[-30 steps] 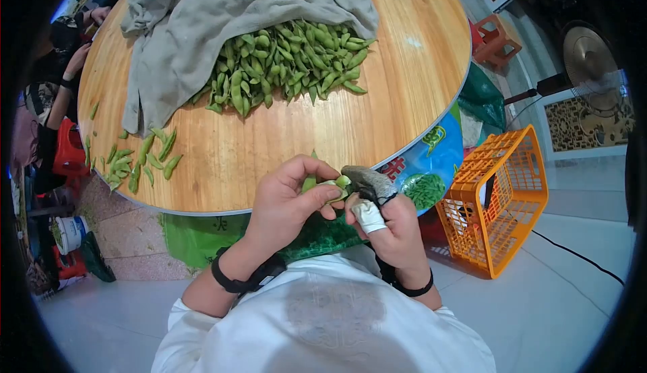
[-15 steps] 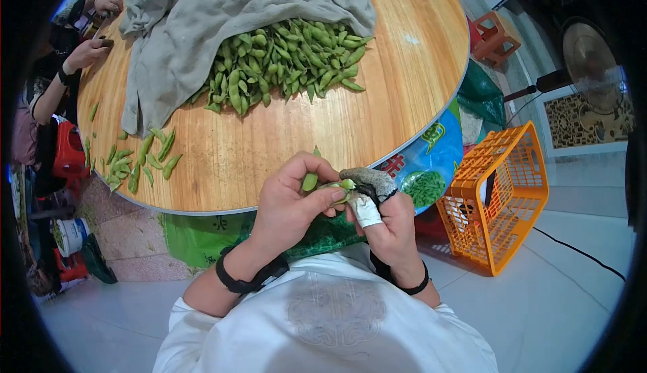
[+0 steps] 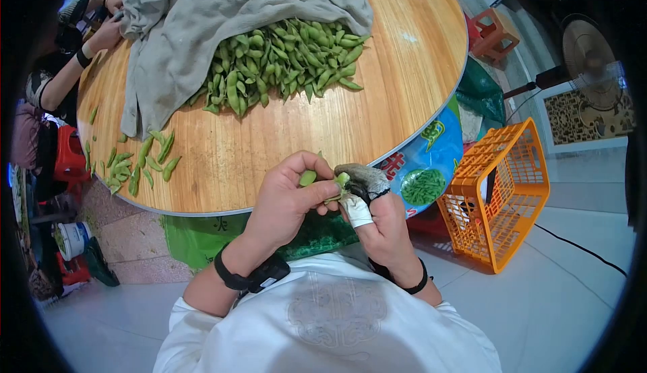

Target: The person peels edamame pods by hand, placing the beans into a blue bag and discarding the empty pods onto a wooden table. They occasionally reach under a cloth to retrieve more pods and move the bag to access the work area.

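My left hand [image 3: 284,196] is closed, pinching a green soybean pod [image 3: 342,180] between thumb and fingers. Another bit of green pod [image 3: 307,178] shows inside its curled fingers. Against the same pod presses my right hand [image 3: 379,211], also closed. White wrapping covers its thumb, and a grey cover with black beneath sits over its fingers. The two hands meet just off the near edge of the round wooden table [image 3: 222,164]. Beyond them lies a heap of soybean pods [image 3: 283,63], partly under a grey cloth [image 3: 182,43].
Loose pods [image 3: 147,157] are scattered at the table's left edge. An orange plastic crate [image 3: 495,194] tilts on the floor to the right, near a fan [image 3: 590,63]. Another person's hand [image 3: 108,34] touches the cloth at far left. Green and blue bags hang below the table.
My hands have shifted slightly left, and the right fingers have closed further over the pod. At far left, the other person's hand has moved up to the cloth.
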### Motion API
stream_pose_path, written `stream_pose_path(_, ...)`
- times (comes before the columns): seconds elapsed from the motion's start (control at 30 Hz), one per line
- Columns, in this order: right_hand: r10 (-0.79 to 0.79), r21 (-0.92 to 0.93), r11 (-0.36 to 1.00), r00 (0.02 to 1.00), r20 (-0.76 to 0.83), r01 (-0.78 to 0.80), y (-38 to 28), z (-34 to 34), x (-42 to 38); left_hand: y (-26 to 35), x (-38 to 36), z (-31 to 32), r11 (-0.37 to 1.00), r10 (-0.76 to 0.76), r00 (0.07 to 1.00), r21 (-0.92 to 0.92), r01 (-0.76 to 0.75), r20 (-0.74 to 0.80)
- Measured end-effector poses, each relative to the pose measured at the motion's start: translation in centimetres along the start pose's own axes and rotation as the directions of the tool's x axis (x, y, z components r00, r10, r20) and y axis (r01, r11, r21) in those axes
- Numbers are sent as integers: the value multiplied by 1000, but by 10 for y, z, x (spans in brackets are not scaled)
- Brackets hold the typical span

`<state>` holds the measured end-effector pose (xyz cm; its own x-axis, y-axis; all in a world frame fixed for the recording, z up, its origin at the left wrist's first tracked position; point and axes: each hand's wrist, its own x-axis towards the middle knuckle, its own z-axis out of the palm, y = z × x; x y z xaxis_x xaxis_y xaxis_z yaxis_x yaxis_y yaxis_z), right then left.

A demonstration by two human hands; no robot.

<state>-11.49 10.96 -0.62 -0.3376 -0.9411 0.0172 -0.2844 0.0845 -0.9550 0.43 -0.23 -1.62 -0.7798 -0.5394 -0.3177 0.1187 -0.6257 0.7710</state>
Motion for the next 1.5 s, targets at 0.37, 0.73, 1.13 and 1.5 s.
stream_pose_path(0.37, 25, 138, 990, 1000, 2, -25, 5, 2, 2, -1, 2, -8, 983, -52, 995, -172, 65, 80)
stream_pose_path(0.73, 163, 266, 951, 987, -1, -157, 0, 1, 1, -1, 3, -9, 972, -95, 988, -206, 118, 119)
stream_pose_path(1.13, 316, 446, 850, 949, -4, -281, -9, -9, 5, 0, 0, 0, 1000, -3, 999, -22, 4, 54)
stream_pose_path(1.5, 82, 169, 984, 975, -206, -47, -2, -6, 9, -5, 0, 8, 969, 154, 987, 187, -159, 43)
